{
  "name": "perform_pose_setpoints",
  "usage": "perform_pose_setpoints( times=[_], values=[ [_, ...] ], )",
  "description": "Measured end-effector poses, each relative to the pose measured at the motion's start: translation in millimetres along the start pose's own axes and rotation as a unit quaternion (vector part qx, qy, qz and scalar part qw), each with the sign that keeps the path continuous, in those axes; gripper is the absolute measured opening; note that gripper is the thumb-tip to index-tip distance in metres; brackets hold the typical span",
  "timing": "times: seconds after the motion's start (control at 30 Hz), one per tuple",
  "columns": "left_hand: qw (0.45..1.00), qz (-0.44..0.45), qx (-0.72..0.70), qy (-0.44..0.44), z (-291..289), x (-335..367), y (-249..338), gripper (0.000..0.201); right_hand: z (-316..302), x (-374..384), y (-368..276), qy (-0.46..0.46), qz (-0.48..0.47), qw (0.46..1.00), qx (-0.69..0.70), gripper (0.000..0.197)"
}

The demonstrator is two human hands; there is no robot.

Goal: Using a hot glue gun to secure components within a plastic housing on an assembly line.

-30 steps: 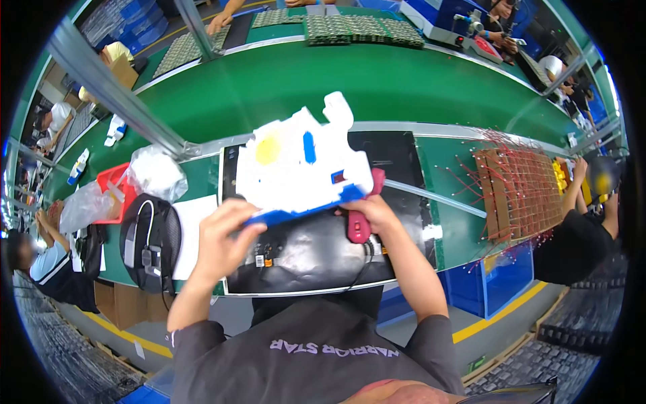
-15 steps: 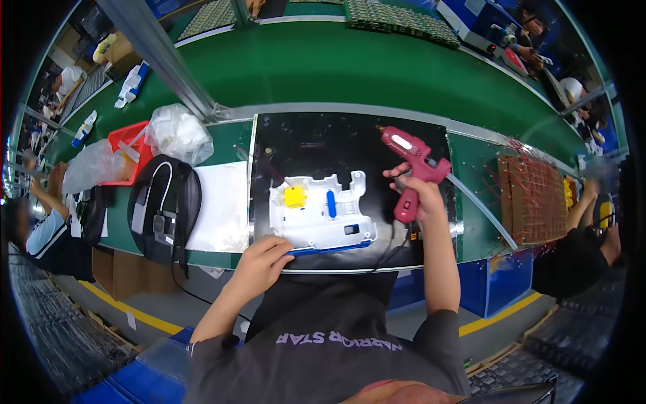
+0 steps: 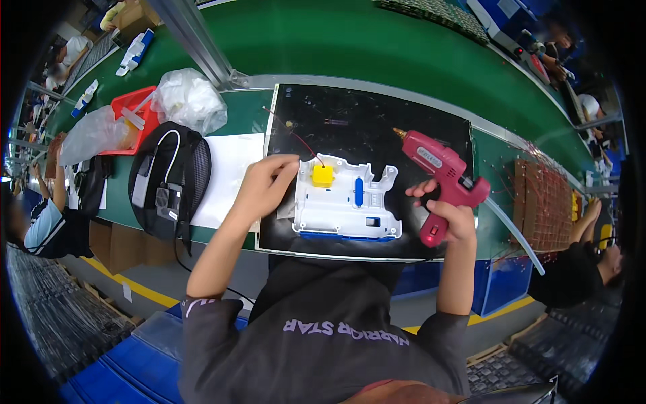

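On the black work mat [image 3: 363, 108] lies a white plastic housing [image 3: 336, 212] with a blue lower edge, its inner side facing up. It carries a yellow square block [image 3: 322, 176] with a thin red wire and an upright blue strip [image 3: 359, 192]. My left hand [image 3: 264, 185] is at the housing's upper left corner, thumb and fingers closed on its edge; the exact fingertip contact is partly hidden. My right hand [image 3: 454, 217] is wrapped around the handle of a red hot glue gun [image 3: 434, 158], right of the housing. Its nozzle points up and left, away from the housing.
A translucent glue stick [image 3: 515, 232] trails from the gun's back. At left are a black mesh bag [image 3: 192, 165], white paper [image 3: 232, 165], a red bin [image 3: 145, 138] and plastic bags [image 3: 188, 101]. Red-wired parts [image 3: 548, 205] stand at right. People work on both sides.
My left hand has moved from the housing's near left corner up to its far left corner. My right hand keeps hold of the glue gun. The whole view has shifted.
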State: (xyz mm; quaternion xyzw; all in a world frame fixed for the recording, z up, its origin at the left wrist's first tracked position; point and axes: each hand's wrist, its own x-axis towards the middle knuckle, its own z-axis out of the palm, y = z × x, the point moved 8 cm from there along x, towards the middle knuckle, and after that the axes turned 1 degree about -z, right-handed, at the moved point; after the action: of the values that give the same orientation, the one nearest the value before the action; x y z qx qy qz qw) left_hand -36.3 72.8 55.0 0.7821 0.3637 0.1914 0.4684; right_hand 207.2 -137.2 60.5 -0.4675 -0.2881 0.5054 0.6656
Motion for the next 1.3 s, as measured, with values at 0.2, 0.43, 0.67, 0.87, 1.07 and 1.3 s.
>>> perform_pose_setpoints(
  times=[0.2, 0.43, 0.67, 0.87, 1.07, 1.3],
  values=[
    [0.992, -0.06, -0.008, -0.11, 29.4, 50.4, -23.6, 0.037, 29.7, -6.9, -0.3, -0.027, 0.035, 0.998, -0.041, 0.03],
    [0.965, -0.047, -0.244, -0.085, 52.0, 65.4, -34.6, 0.027, 48.8, -10.0, 5.0, -0.09, 0.034, 0.988, -0.122, 0.023],
    [0.933, -0.089, -0.323, -0.134, 66.0, 65.3, -27.8, 0.027, 49.1, -9.9, 9.5, -0.084, 0.048, 0.988, -0.123, 0.023],
    [0.966, -0.024, -0.21, -0.15, 66.3, 63.5, -26.4, 0.022, 47.4, -11.8, 14.8, -0.086, 0.063, 0.983, -0.152, 0.022],
    [0.981, -0.025, -0.115, -0.154, 67.5, 58.3, -30.3, 0.02, 58.6, -12.5, 21.6, -0.084, 0.11, 0.973, -0.183, 0.02],
    [0.958, -0.025, -0.22, -0.18, 73.0, 48.4, -22.6, 0.019, 66.2, -18.4, 28.3, -0.065, 0.132, 0.939, -0.31, 0.015]
  ],
)
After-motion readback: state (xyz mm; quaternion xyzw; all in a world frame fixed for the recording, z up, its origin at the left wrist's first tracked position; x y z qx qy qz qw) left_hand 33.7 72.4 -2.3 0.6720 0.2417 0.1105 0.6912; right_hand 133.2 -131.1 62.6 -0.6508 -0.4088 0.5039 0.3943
